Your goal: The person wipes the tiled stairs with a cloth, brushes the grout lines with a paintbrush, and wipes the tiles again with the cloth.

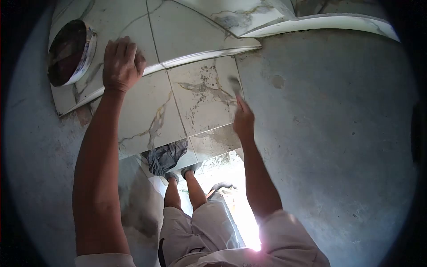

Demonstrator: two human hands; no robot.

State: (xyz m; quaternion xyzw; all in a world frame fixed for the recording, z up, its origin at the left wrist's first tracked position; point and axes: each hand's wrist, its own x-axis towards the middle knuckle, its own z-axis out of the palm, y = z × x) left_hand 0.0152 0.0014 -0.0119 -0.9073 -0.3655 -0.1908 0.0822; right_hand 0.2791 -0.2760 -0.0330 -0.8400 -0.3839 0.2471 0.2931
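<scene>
My left hand [122, 62] is closed, fingers curled under, against the white marbled tile of the upper step [187, 33]. Whatever its fingers may hold is hidden beneath it. Just left of it sits a round white bucket [89, 53] with a smeared rim and a dark inside. My right hand [244, 120] grips the reddish handle of a small tool with a flat grey head [234, 84], perhaps a putty knife or a brush; blur hides which. The tool is by the right edge of the vertical marbled tile [202, 95], which carries dark specks and smears.
Bare grey wall [329, 124] borders the steps on the right. Another curved step edge [320, 23] rises at the top. A crumpled dark plastic bag [167, 155] lies on the lower step near my feet [180, 172]. Bright light falls on the floor below.
</scene>
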